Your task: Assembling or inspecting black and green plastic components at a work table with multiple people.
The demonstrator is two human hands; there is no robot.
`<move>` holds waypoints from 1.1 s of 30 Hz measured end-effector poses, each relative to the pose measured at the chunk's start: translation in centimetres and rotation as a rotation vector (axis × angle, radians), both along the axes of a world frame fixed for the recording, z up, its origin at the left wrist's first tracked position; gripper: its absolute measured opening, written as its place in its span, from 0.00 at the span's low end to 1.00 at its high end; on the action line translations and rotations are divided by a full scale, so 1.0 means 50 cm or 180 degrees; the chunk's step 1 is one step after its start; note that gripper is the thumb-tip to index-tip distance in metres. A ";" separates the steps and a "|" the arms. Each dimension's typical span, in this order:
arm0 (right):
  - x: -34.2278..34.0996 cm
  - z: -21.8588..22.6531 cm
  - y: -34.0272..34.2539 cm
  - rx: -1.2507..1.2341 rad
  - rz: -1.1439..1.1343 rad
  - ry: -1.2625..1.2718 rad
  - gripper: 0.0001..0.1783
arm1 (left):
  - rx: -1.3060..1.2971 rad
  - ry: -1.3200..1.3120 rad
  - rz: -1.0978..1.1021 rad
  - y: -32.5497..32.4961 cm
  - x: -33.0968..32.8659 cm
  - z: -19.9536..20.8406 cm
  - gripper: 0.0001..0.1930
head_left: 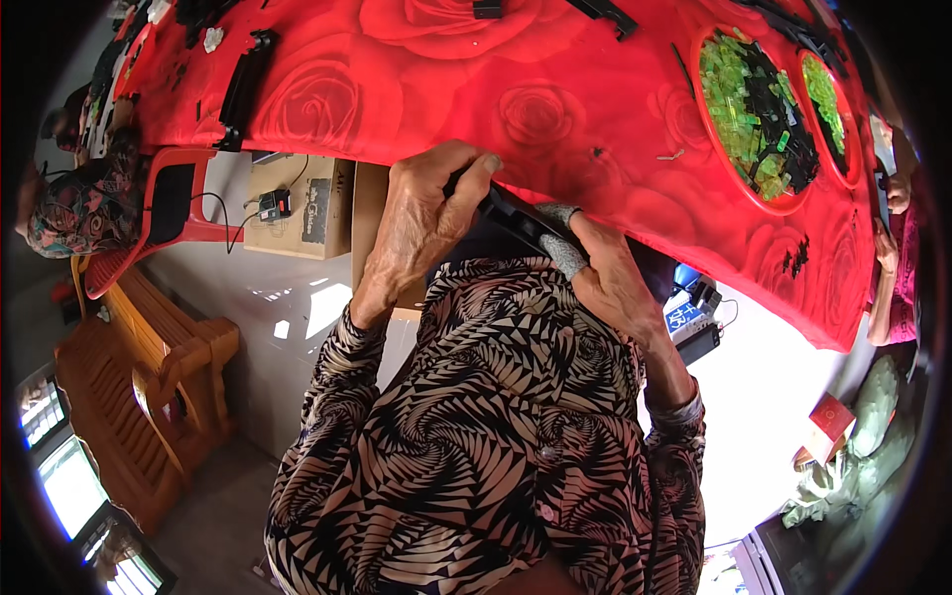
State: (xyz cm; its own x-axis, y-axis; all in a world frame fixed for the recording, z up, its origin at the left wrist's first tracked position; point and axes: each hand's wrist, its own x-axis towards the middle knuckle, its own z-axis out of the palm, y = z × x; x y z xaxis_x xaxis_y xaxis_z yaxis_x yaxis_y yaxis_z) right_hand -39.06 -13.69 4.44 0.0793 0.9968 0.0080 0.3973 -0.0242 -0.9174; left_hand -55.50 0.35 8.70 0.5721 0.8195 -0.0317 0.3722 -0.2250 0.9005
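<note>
red cloth with big roses (416,109) is spread wide, and its near edge hangs down by the hands. if an elbow tugs that edge, the cloth could slip and drag things with it. on the right is a big round bowl (778,206) with green and black bits (759,124). just beside it is a smaller bowl (853,177) with green bits in it. a bump could tip them and spill the bits. over on the left, a long black bar (243,89) lies with one end by the near edge, so a knock could make it fall.

the left hand (436,198) is curled tight on one part of a black strip (514,216). the right hand (615,283) pinches another part between thumb and finger. so the strip is up between both hands, by the cloth's edge. it looks thin, so a hard push or twist might bend or snap it. grey wraps (563,255) cover the right thumb and a finger. if they are slippery or loose, the strip could slide out and drop. last are little black specks (795,260), too small to tell. if they are loose pieces, they could get lost.
</note>
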 end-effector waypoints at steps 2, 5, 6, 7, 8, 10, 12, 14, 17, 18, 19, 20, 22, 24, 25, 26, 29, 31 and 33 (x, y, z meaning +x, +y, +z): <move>-0.002 -0.010 0.002 0.0166 0.0073 -0.0097 0.33 | 0.0186 -0.0035 -0.0052 0.001 0.001 -0.004 0.09; -0.003 -0.045 -0.015 -0.0195 -0.0088 -0.0305 0.32 | 0.0290 -0.0096 -0.0027 -0.005 0.006 -0.002 0.10; -0.005 -0.041 -0.017 -0.0002 -0.0141 -0.0453 0.31 | 0.0298 -0.0109 0.0002 -0.008 0.008 0.001 0.10; -0.010 -0.033 -0.019 0.0189 -0.0193 -0.0603 0.30 | 0.0130 -0.0126 0.0018 -0.007 0.008 -0.001 0.10; -0.014 -0.028 -0.019 0.0379 -0.0245 -0.0753 0.29 | -0.0039 -0.0143 0.0036 -0.007 0.007 -0.008 0.11; -0.022 -0.035 -0.012 -0.0055 -0.0297 0.0463 0.24 | -0.0351 -0.0600 -0.0067 -0.004 0.011 -0.018 0.16; -0.032 -0.044 -0.002 -0.0002 -0.0357 0.1024 0.15 | -0.0682 -0.1450 -0.0319 -0.003 0.030 -0.033 0.23; -0.035 -0.028 0.006 -0.0106 -0.0498 0.1262 0.13 | -0.1001 -0.1898 -0.0497 -0.009 0.044 -0.061 0.30; -0.038 -0.015 0.013 -0.0092 -0.0589 0.1594 0.12 | -0.2137 -0.2118 -0.0940 -0.025 0.041 -0.058 0.32; -0.042 -0.020 0.009 -0.0103 -0.0667 0.1693 0.13 | -0.2067 -0.2012 -0.0885 -0.026 0.043 -0.060 0.30; -0.045 -0.029 0.008 -0.0114 -0.0745 0.1793 0.14 | -0.1999 -0.1906 -0.0829 -0.026 0.046 -0.060 0.29; -0.040 -0.048 0.002 0.0059 -0.0858 0.0986 0.22 | -0.2045 -0.1935 -0.0689 -0.023 0.049 -0.058 0.29; -0.032 -0.031 0.005 0.0705 -0.1072 0.0469 0.27 | -0.2114 -0.2013 -0.0365 -0.012 0.055 -0.059 0.28; -0.021 -0.007 0.000 0.1043 -0.1192 0.0013 0.32 | -0.2411 -0.2114 -0.0160 0.003 0.060 -0.064 0.28; -0.022 0.006 -0.002 0.1106 -0.1121 -0.0142 0.31 | -0.2557 -0.2149 -0.0114 0.008 0.058 -0.065 0.27; -0.025 0.020 -0.004 0.1169 -0.1049 -0.0298 0.31 | -0.2657 -0.2167 -0.0157 0.008 0.058 -0.066 0.27; -0.043 0.050 -0.003 0.1187 -0.0637 -0.0724 0.31 | -0.3056 -0.2282 -0.0170 -0.002 0.067 -0.072 0.25; -0.054 0.053 0.010 0.1294 -0.0394 -0.1342 0.35 | -0.3256 -0.2185 -0.0150 -0.010 0.067 -0.069 0.26; -0.069 0.054 0.010 0.1123 -0.0448 -0.1666 0.37 | -0.3273 -0.1865 0.0249 -0.029 0.081 -0.058 0.24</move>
